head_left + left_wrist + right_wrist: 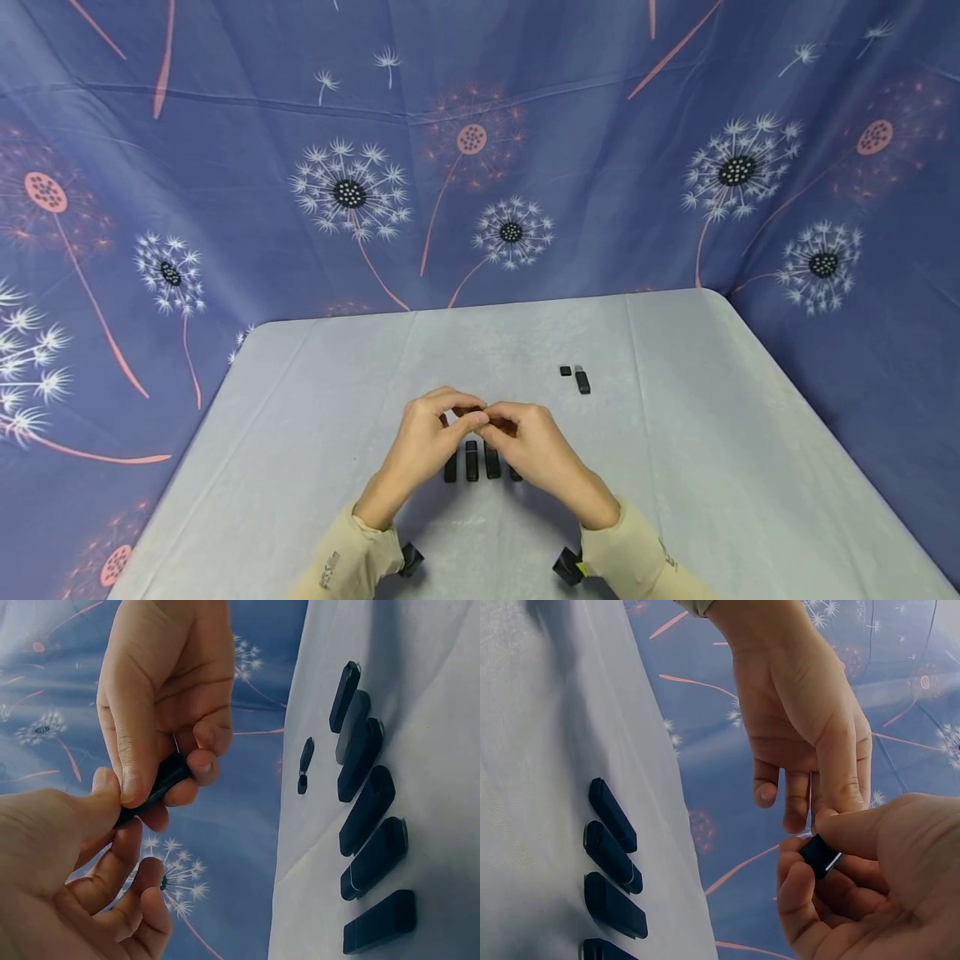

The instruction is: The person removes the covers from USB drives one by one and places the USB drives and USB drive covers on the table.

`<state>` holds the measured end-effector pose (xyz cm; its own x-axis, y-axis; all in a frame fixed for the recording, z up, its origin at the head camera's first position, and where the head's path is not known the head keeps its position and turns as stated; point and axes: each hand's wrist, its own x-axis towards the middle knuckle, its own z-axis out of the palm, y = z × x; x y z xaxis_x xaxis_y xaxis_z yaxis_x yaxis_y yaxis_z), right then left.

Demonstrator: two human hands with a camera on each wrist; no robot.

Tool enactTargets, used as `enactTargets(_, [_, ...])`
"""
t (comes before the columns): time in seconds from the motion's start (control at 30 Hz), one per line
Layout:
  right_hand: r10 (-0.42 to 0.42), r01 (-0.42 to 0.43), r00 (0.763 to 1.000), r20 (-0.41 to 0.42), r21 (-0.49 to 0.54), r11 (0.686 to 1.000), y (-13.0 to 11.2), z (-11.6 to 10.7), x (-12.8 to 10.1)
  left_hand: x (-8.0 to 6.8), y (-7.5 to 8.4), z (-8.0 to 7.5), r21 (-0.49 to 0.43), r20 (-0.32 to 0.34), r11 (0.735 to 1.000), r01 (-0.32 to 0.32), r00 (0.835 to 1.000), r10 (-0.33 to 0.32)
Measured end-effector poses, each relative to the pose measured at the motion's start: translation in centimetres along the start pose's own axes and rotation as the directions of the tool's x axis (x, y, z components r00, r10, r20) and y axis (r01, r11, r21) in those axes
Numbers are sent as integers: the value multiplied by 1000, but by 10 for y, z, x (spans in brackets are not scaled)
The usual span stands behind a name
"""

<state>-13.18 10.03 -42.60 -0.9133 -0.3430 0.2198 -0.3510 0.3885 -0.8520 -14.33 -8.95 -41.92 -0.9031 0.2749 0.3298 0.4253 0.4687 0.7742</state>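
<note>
From my head view, the pale table [322,433] runs wide to both side edges, and its back edge, against the blue curtain [600,183], lies well beyond the hands. An uncapped stick [582,381] and a small cap [566,371] sit close together, past the right hand [528,437]. Nearer me, the row of black sticks [472,461] lies just below the hands, so I count that side as tight; the left wrist view shows six there. The black stick [171,776] in hand is raised off the table between both hands. The right thumb and fingers grasp its body; the left hand [435,425] pinches the other end, thumb against finger. Fingertips cover that end, so its join is probably there, but I can't be sure.
</note>
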Motion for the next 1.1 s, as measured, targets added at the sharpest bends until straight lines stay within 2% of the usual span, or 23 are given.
enactTargets(0.27, [-61,61,998,7,-23,998,2,0,0,0,0,1,37,-20,999,4,1000,-3])
enactTargets(0.73, [-113,114,993,30,-35,993,-3,1,1,2,0,0,-19,-71,998,62,995,-63])
enactTargets(0.87, [-94,95,995,37,-41,995,-2,1,0,3,-1,-3,-14,-62,996,87,994,-87])
enactTargets(1.1, [-43,43,999,6,-37,998,1,3,1,3,-3,-5,-9,-36,997,82,996,-83])
